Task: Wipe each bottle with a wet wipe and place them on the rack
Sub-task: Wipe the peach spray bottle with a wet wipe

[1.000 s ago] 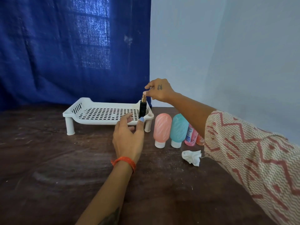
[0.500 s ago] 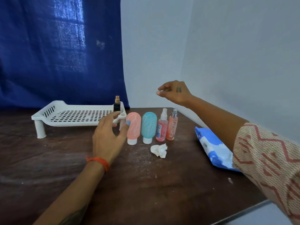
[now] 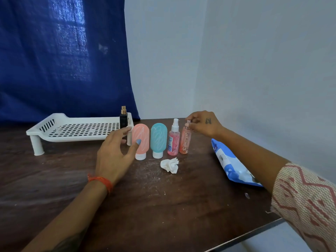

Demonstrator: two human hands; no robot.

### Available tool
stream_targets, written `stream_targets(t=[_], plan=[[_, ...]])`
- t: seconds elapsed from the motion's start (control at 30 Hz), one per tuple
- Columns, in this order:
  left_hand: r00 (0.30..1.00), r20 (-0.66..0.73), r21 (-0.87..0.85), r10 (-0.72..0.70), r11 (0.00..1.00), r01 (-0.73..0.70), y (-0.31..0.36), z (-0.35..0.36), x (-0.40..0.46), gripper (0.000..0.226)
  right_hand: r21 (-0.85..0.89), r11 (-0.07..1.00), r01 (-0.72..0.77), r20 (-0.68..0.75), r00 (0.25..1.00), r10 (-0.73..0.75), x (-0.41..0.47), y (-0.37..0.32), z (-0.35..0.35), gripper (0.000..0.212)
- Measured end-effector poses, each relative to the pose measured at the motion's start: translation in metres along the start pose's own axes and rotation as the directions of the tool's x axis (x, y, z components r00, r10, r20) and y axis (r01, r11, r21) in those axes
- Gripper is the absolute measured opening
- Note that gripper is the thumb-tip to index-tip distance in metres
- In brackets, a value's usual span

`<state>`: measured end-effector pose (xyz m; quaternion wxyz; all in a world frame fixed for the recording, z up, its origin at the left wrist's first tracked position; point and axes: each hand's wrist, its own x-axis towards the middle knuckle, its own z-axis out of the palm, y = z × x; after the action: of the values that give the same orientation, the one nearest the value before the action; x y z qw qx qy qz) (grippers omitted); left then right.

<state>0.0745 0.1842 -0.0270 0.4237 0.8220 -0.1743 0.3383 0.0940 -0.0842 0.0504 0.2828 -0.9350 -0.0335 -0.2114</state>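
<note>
A white perforated rack [image 3: 72, 130] stands at the back left of the dark wooden table. A small black spray bottle [image 3: 123, 119] stands upright at its right end. To the right of the rack, a pink tube bottle [image 3: 141, 140], a teal tube bottle [image 3: 158, 140], a pink spray bottle [image 3: 174, 140] and an orange spray bottle [image 3: 185, 142] stand in a row. My right hand [image 3: 203, 123] pinches the top of the orange spray bottle. My left hand [image 3: 114, 153] hovers with relaxed fingers in front of the pink tube, holding nothing. A crumpled wet wipe [image 3: 170, 165] lies before the bottles.
A blue and white pack of wipes [image 3: 231, 162] lies on the table at the right, partly under my right forearm. A blue curtain hangs behind the rack and pale walls close the back and right. The table's front right edge [image 3: 254, 235] runs diagonally.
My right hand let go of the black bottle on the rack, swung right and came down onto the orange spray bottle's top. The view panned right; my left hand drew back from the rack.
</note>
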Motion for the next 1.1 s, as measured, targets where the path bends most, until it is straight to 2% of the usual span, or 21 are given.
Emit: stream_targets(t=[0.27,0.53,0.7,0.9,1.1], plan=[[0.999,-0.012,-0.007,0.034,0.999,-0.034,0.001,-0.002,-0.002,0.044,0.099,0.994,0.038,-0.033,0.999,-0.035,-0.015,-0.007,-0.019,0.009],[0.997,-0.002,-0.034,0.079,0.996,-0.079,0.011,-0.006,-0.002,0.044,0.193,0.966,0.169,-0.089,0.984,-0.154,-0.047,-0.047,-0.036,0.019],[0.994,-0.001,-0.082,0.106,0.991,-0.106,0.012,-0.008,-0.002,0.045,0.297,0.926,0.233,-0.035,0.972,-0.233,-0.062,-0.073,-0.018,0.017],[0.996,0.028,-0.241,0.086,0.967,-0.076,0.019,-0.010,-0.001,0.047,0.264,0.915,0.304,0.046,0.944,-0.327,-0.070,-0.091,0.014,0.019],[0.991,0.050,-0.366,0.125,0.925,-0.098,0.024,-0.011,-0.001,0.038,0.287,0.911,0.297,0.085,0.939,-0.332,-0.073,-0.092,0.035,0.023]])
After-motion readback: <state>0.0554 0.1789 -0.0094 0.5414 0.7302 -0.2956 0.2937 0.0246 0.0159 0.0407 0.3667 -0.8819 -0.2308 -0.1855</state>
